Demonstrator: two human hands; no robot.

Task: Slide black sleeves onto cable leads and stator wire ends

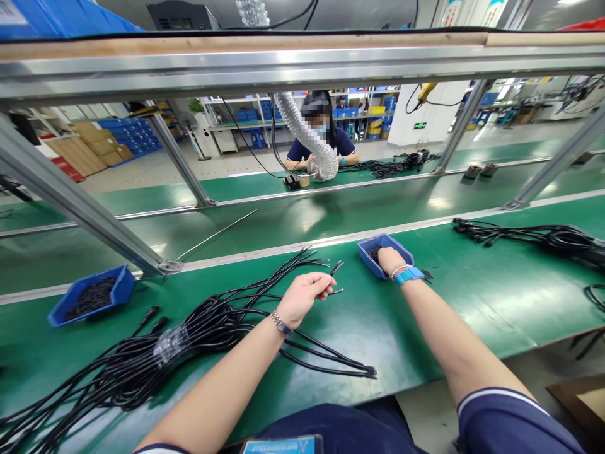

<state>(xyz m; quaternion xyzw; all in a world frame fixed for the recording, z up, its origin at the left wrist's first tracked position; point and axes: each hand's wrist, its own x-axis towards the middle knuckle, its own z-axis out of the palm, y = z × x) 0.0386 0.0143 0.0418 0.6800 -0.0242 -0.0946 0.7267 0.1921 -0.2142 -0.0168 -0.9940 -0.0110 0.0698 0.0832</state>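
Note:
My left hand (307,295) pinches a black cable (336,267) close to its stripped end, where thin coloured wires stick out past the fingertips. Under and beside that wrist lies a bundle of black cables (212,321), bound with clear wrap (171,343); several loose ends fan out to the right. My right hand (390,259) reaches into a small blue bin (375,267) of small black pieces (375,253). Its fingertips are down inside, so whatever they grip is hidden.
Another blue bin (130,287) with black pieces stands at the left. More black cables (543,236) lie at the right. Metal posts (94,195) and a crossbar (302,63) frame the bench. Across it sits a co-worker (347,148) behind a silver flexible duct (307,135).

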